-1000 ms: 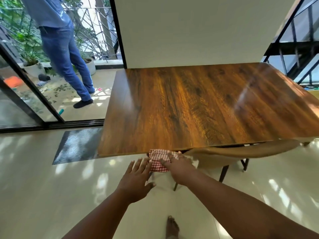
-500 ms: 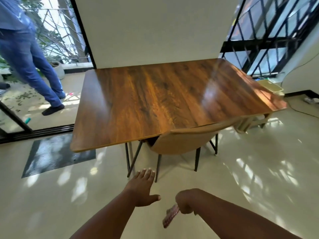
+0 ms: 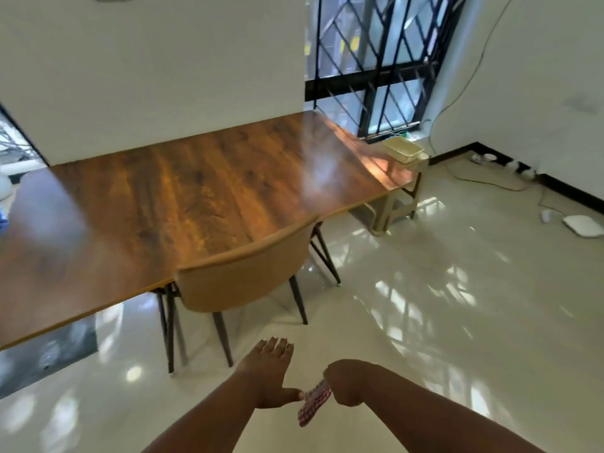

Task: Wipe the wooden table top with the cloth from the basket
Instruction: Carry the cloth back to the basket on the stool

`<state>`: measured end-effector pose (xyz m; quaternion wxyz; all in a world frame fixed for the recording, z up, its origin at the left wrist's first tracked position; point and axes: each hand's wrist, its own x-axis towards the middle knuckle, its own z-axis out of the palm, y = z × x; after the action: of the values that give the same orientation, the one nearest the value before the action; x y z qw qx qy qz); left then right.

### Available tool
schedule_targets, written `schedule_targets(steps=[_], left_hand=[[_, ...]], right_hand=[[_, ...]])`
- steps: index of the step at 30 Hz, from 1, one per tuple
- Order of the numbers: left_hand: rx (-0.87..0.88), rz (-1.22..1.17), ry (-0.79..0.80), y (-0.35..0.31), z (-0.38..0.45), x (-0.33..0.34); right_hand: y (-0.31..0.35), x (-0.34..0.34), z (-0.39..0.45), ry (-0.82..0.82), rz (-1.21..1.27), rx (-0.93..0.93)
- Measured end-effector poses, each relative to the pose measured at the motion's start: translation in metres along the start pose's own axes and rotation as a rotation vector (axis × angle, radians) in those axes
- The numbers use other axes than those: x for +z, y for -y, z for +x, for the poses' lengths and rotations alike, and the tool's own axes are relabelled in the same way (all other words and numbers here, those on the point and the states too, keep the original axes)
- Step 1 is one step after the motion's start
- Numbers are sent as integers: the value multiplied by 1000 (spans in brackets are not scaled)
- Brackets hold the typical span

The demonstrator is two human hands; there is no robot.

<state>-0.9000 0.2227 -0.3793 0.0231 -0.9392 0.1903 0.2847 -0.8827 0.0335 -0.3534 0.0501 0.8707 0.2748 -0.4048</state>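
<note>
The wooden table top stretches across the left and middle of the view, bare and glossy. My right hand is low in front of me, off the table, shut on a red-and-white checked cloth that hangs down from the fist. My left hand is beside it, flat with fingers apart, its thumb touching the cloth. A pale yellow basket sits on a plastic stool beyond the table's far right corner.
A tan chair is pushed in at the table's near edge. The beige stool stands by a barred window. Cables and a white device lie on the shiny floor at right. A dark mat lies at left.
The view has swung right, away from the table's left end. My right hand pulled the cloth off the table edge and down, and my left hand now touches it.
</note>
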Motion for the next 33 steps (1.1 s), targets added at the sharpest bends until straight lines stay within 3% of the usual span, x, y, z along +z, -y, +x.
schedule_targets(steps=[3,12,22,33], left_hand=[[45,13,-1,-43,30,-20],[152,60,17,-135,113,-68],[209,83,0,-151,220,-128],[335,141,-92,-138,374,-244]], right_hand=[[-57,13,-16,-22,-41,-7],[-192,33,-44,-88,134,186],[-287,0,-26,-145,247,272],[-396,-78,2,-135,418,414]])
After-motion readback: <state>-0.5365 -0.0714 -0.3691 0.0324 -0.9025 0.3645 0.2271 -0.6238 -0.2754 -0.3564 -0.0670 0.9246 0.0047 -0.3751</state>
